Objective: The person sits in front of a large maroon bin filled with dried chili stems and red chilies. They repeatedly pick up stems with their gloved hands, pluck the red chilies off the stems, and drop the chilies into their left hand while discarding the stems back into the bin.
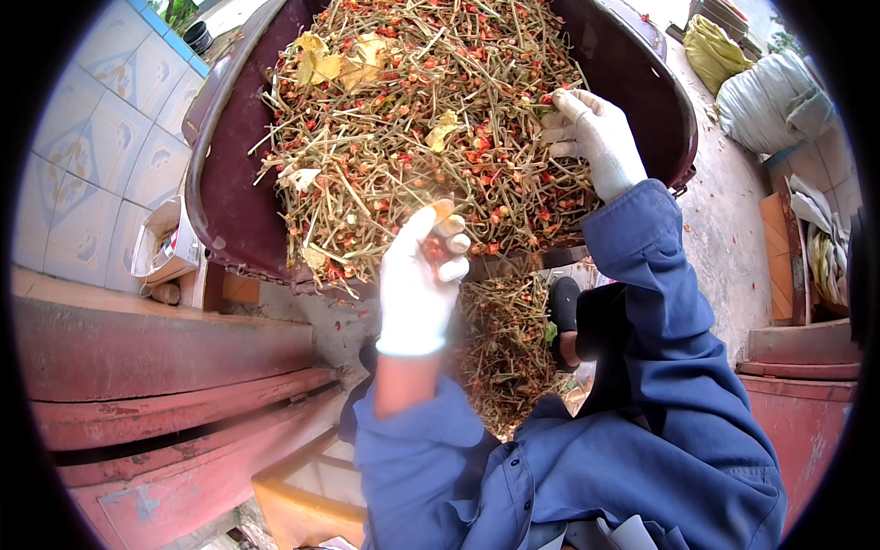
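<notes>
A heap of dry plant stalks [385, 130] mixed with small red and orange bits fills a dark maroon open suitcase [230, 185]. Over the heap's near edge is my left hand [421, 282], in a white glove with stained fingertips. Its fingers are curled and something reddish shows in the palm, bits or a stain. My right hand [597, 137], also gloved, reaches the heap's right side with its fingertips at the stalks. A red bit lies at its foremost fingertip; whether it is gripped is unclear. Yellow dry leaves [344, 58] lie on top.
More stalks [505, 344] are piled below the suitcase, between my legs. A wooden stool [309, 495] and a red ledge [179, 357] are at left, near a white box [165, 240]. Sacks [773, 103] stand on the concrete floor [722, 240] at right.
</notes>
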A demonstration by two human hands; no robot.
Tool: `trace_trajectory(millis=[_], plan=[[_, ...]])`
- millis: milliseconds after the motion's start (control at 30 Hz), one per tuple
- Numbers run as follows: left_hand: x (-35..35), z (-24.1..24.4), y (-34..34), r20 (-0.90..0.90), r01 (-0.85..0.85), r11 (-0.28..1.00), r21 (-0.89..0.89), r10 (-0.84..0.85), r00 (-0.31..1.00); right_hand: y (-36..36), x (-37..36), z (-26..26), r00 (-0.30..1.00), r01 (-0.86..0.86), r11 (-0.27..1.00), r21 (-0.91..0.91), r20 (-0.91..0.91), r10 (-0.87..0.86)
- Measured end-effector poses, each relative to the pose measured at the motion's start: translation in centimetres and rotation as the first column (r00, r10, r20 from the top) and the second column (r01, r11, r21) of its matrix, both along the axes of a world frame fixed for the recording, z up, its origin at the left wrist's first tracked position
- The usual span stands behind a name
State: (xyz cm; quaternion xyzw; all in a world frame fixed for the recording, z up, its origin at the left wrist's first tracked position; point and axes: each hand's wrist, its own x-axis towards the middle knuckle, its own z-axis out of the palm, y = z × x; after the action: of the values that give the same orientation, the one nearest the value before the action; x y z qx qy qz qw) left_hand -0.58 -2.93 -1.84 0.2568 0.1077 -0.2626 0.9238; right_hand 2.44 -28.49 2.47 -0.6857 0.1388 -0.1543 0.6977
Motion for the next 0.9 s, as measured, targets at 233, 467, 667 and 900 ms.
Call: trace_trajectory(millis=[233, 467, 667, 900], plan=[[0.0, 0.1, -0.2, -0.008, -0.004, 1.0, 0.02, 0.004, 1.0, -0.6, 0.3, -0.9, 0.972, 0.206, 0.779, -0.592, 0.213, -0.095], [-0.1, 0.1, 0.0, -0.022, -0.021, 0.999, 0.046, 0.022, 1.0, 1.6, 0.9, -1.3, 0.878, 0.431, 0.386, -0.816, 0.478, 0.03], [-0.2, 0.1, 0.4, -0.01, -0.006, 1.0, 0.023, 0.006, 1.0, 3.1, 2.8, -3.4, 0.955, 0.235, 0.135, -0.963, 0.254, 0.151], [-0.2, 0.0, 0.7, 0.002, 0.006, 1.0, 0.001, -0.006, 1.0, 2.9, 4.0, -4.6, 0.973, 0.159, 0.149, -0.976, 0.181, 0.143]])
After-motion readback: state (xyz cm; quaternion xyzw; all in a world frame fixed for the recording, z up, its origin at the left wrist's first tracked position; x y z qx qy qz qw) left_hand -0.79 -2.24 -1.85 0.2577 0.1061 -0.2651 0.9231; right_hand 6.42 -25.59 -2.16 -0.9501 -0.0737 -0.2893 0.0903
